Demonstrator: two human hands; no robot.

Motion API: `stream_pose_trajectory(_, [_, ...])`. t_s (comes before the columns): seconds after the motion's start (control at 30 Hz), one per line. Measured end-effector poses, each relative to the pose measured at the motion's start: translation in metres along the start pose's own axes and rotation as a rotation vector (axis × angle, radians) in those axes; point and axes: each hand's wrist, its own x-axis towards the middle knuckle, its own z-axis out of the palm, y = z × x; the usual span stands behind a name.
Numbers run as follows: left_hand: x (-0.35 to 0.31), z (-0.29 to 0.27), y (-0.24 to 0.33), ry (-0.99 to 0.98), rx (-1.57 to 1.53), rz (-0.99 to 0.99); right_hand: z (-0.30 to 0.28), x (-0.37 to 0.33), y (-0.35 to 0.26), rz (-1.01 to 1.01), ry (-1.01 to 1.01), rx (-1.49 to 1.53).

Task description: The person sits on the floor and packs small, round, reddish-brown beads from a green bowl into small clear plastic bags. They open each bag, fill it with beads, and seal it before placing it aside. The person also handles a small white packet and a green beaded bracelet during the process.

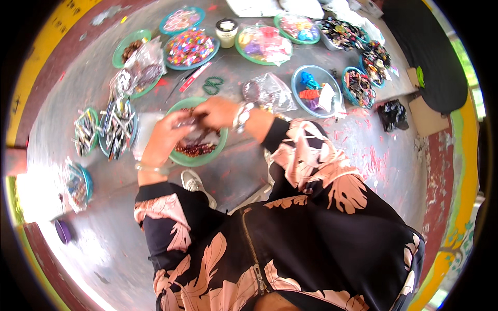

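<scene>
Both hands meet over a green bowl (187, 161) that holds dark red-brown beads (196, 150). Between them is a crumpled clear plastic bag (201, 137) with something dark inside, slightly blurred. My left hand (167, 133) grips the bag's left side, fingers closed. From the right, my right hand (218, 112) pinches its upper edge; its fingertips are partly hidden. Just beyond the bowl lie green-handled scissors (212, 86) and a red-and-white slim packet or tool (195, 78).
Around the far side stand a plate of colourful beads (191, 48), a lidded cup (226, 33), a bagged bead plate (264, 45) and a blue basin (317, 90). Bowls of pens (118, 128) are at left, baskets of hair ties (359, 87) at right. A black bag (392, 115) lies farther right.
</scene>
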Motion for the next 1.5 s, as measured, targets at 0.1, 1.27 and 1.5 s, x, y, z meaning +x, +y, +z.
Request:
stream_pose_trajectory(0.1, [-0.002, -0.001, -0.002, 0.030, 0.068, -0.182, 0.034, 0.006, 0.024, -0.030, 0.111, -0.100])
stream_pose_trajectory(1.27, [0.030, -0.014, -0.023, 0.314, 0.299, 0.148, 0.010, 0.036, 0.031, -0.183, 0.383, -0.305])
stream_pose_trajectory(1.5, [0.026, -0.008, -0.007, 0.418, 0.283, 0.198, -0.044, 0.013, 0.043, -0.132, 0.363, -0.340])
